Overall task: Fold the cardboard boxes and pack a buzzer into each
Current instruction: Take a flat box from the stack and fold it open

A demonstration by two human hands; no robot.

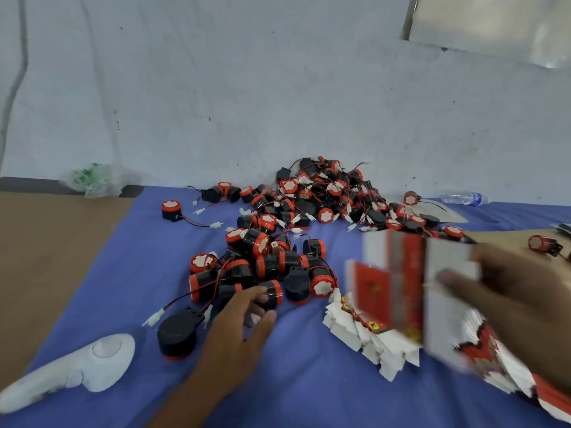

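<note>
A big heap of black-and-red buzzers (312, 205) with thin wires spreads over the blue cloth (148, 248). My left hand (238, 332) reaches to the near edge of the heap, its fingers curled round one buzzer (273, 293). My right hand (525, 304), blurred by motion, holds a red-and-white cardboard box (408, 273) upright above a fanned stack of flat box blanks (380, 341). How far the box is folded cannot be told from the blur.
A white handheld controller (80, 366) lies at the near left. One black buzzer (177, 333) stands face down beside my left hand. A plastic water bottle (463, 198) lies at the far right, a crumpled clear bag (92, 180) at the far left. Bare brown tabletop (40, 257) flanks the cloth.
</note>
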